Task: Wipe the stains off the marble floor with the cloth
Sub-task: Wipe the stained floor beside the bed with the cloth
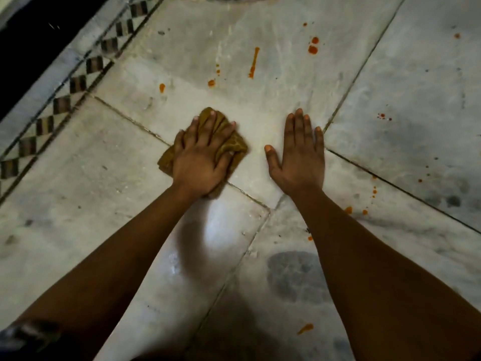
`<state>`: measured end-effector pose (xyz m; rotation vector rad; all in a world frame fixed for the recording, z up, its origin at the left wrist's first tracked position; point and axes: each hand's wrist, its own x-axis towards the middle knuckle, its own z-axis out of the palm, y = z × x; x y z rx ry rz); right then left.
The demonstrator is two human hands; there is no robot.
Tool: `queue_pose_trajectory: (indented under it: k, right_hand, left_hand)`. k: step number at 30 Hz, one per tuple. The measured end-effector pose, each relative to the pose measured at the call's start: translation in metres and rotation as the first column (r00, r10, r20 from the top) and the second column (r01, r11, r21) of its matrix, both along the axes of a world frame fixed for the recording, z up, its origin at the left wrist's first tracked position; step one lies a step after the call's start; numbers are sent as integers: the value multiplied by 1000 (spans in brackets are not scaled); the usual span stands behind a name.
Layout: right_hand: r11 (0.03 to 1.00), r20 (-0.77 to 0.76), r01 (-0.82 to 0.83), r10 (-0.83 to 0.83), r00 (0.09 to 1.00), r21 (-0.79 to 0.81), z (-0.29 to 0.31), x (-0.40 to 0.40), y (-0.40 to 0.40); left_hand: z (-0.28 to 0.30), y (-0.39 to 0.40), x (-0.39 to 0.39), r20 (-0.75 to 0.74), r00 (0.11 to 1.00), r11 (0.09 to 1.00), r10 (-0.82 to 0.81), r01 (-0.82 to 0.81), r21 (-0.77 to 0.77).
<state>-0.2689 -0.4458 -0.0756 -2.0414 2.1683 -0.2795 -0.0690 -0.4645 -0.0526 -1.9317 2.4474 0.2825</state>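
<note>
A crumpled mustard-yellow cloth (238, 145) lies on the white marble floor (260, 100) at the middle of the view. My left hand (200, 157) presses down on it with the fingers spread flat over the fabric. My right hand (299, 152) lies flat on the bare marble to the right of the cloth, fingers straight. Orange-red stains dot the floor beyond the hands: a long streak (253, 62), a blob pair (313, 46), small drops (212, 82) and one drop (162, 87). More orange spots (348, 210) lie beside my right forearm, and a smear (305, 328) lies near the bottom.
A checkered dark-and-light tile border (78, 83) runs diagonally along the left, with a black strip beyond it. Dark grout lines cross the slabs. A dark grey patch (291, 274) marks the marble between my forearms, and tiny red specks (382, 116) lie at the right.
</note>
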Motion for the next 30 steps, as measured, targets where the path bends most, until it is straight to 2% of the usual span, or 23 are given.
queue_pose_trajectory:
  k: [4, 6, 10, 12, 14, 17, 20, 23, 26, 28, 30]
  right_hand:
    - [1000, -19, 8, -7, 1000, 13, 1, -1, 0]
    - [1000, -12, 8, -8, 1000, 10, 2, 0, 0]
    - [1000, 20, 20, -20, 1000, -6, 4, 2, -1]
    - [1000, 15, 19, -19, 1000, -2, 4, 1, 0]
    - [1000, 10, 22, -22, 1000, -4, 3, 1, 0]
    - [999, 8, 28, -28, 1000, -18, 2, 1, -1]
    - [999, 1, 28, -28, 1000, -19, 3, 2, -1]
    - [999, 2, 29, -29, 1000, -17, 6, 2, -1]
    - [1000, 4, 31, -31, 1000, -2, 6, 1, -1]
    - [999, -3, 33, -33, 999, 3, 5, 1, -1]
    - [999, -9, 38, -38, 999, 7, 5, 1, -1]
  left_hand:
    - [1, -75, -27, -13, 983, 983, 180, -180, 46]
    - [1, -90, -35, -25, 976, 975, 214, -213, 61]
    - [0, -22, -12, 7, 1000, 999, -24, 24, -29]
    - [-1, 4, 13, 16, 1000, 1000, -27, 27, -9]
    - [1, -16, 28, 28, 991, 991, 128, -128, 26]
    - [3, -82, 18, -3, 928, 928, 371, -371, 35]
    - [4, -134, -20, -42, 880, 880, 472, -469, 72]
    - [4, -128, -45, -32, 952, 952, 303, -301, 57]
    - [1, -94, -24, -10, 995, 995, 102, -102, 13]
    - [1, -97, -10, 2, 995, 994, 104, -104, 12]
    - [1, -125, -13, 5, 983, 983, 181, -182, 15]
